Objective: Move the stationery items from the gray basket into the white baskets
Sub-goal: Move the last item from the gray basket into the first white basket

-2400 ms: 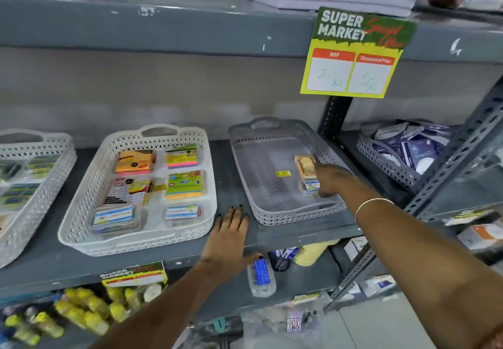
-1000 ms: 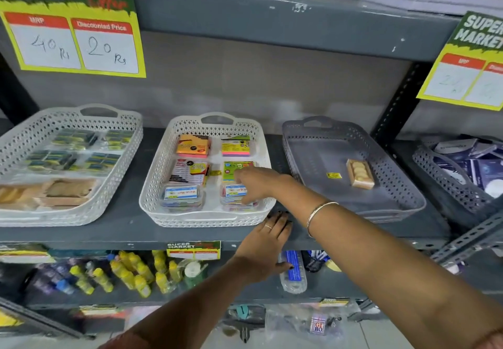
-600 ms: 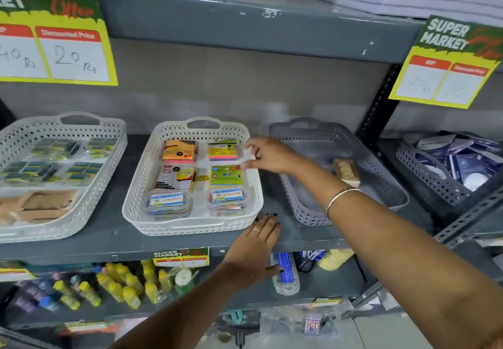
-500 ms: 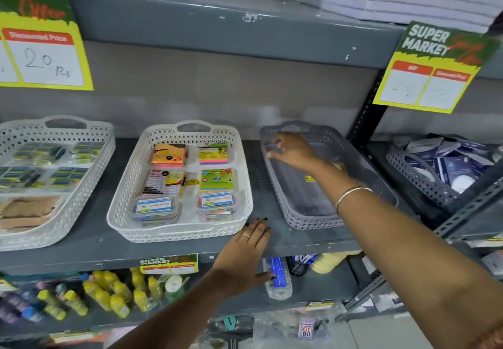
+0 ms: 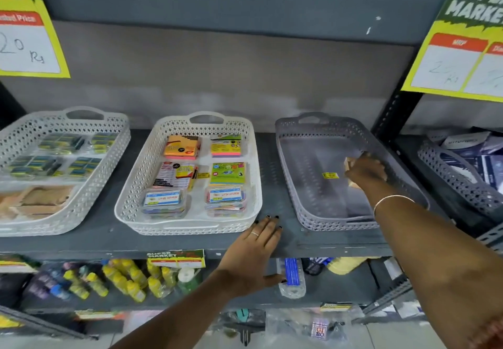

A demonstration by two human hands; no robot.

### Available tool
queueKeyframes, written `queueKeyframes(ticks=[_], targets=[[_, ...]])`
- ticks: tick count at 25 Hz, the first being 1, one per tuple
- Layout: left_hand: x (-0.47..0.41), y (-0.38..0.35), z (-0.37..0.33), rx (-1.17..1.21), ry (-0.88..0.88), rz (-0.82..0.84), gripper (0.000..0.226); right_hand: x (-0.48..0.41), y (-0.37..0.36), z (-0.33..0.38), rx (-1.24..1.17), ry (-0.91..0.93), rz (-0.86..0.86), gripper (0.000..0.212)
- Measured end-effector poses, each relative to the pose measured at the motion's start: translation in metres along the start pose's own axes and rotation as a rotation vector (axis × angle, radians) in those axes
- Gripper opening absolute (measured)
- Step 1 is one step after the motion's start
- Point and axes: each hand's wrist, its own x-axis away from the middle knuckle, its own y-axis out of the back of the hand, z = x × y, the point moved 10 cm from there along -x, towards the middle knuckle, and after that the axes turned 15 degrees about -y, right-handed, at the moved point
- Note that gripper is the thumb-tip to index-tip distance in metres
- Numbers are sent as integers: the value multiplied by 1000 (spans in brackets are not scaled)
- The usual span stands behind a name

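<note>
The gray basket [image 5: 288, 174] stands on the gray shelf, right of centre. It holds a tan packet [image 5: 349, 161] and a small yellow sticker [image 5: 330, 175]. My right hand [image 5: 366, 170] reaches into it and curls over the tan packet, hiding most of it. The middle white basket [image 5: 130, 204] holds sticky-note pads and clear boxes in two rows. The left white basket [image 5: 89, 199] holds dark small packs and tan packets. My left hand [image 5: 253, 250] lies flat on the shelf's front edge between the middle white and gray baskets, fingers apart.
A second gray basket [image 5: 457, 180] with dark packets sits past the black upright [image 5: 392, 114] at the right. Yellow price signs [image 5: 457, 62] hang from the upper shelf [image 5: 245, 3]. Yellow bottles [image 5: 122, 280] crowd the lower shelf.
My right hand left the middle white basket, where it set down a clear box, and moved right into the gray basket onto the tan packet. My left hand stayed on the shelf edge.
</note>
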Motion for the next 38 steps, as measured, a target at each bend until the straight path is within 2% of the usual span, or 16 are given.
queueKeyframes(ticks=[1, 7, 14, 18, 23, 25, 31, 34, 38], targets=[[1, -3, 1, 8, 11, 26, 93, -1, 0, -1, -6, -4, -5, 68], [1, 7, -2, -33, 2, -63, 92, 12, 13, 12, -78, 22, -28, 71], [13, 22, -5, 90, -12, -60, 88, 77, 54, 106, -142, 257, -95, 71], [63, 40, -3, -12, -71, -154, 75, 139, 57, 171, -139, 429, -60, 65], [157, 53, 43, -126, -29, -246, 69, 229, 38, 236, -106, 539, -16, 58], [207, 61, 76, -188, 55, -254, 69, 273, 26, 268, -100, 576, -9, 59], [382, 55, 198, -142, 404, -243, 65, 417, -17, 352, -73, 764, 106, 59], [465, 49, 247, -84, 612, -199, 71, 491, -54, 392, 45, 929, 173, 57], [513, 49, 294, -121, 716, -101, 87, 561, -100, 420, 95, 996, 265, 60]])
